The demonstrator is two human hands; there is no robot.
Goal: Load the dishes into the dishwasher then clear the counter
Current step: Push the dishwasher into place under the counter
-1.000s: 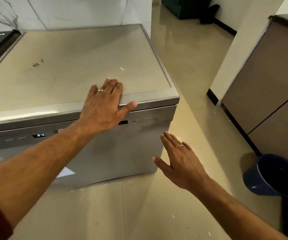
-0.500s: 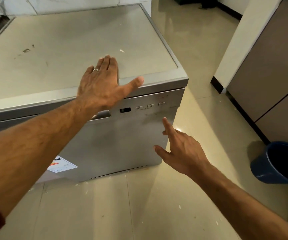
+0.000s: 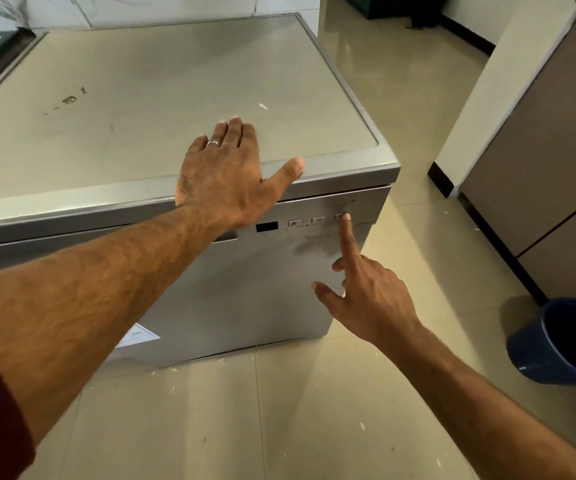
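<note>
Dishwasher closed; blue bucket contents unclear.

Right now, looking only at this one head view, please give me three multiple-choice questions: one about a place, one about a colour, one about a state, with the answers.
1. Where does the left hand rest?
A. on the floor
B. on the dishwasher top, at its front edge
C. inside the tub

2. What colour is the tub on the floor at the right?
A. dark blue
B. yellow
C. white

3. How is the dishwasher door?
A. open flat
B. removed
C. closed

Answers:
1 B, the palm lies flat on the top with the fingers straight.
2 A, its wall and inside are dark blue.
3 C, the front stands upright, and the right hand puts its forefinger on the rightmost button.
</note>
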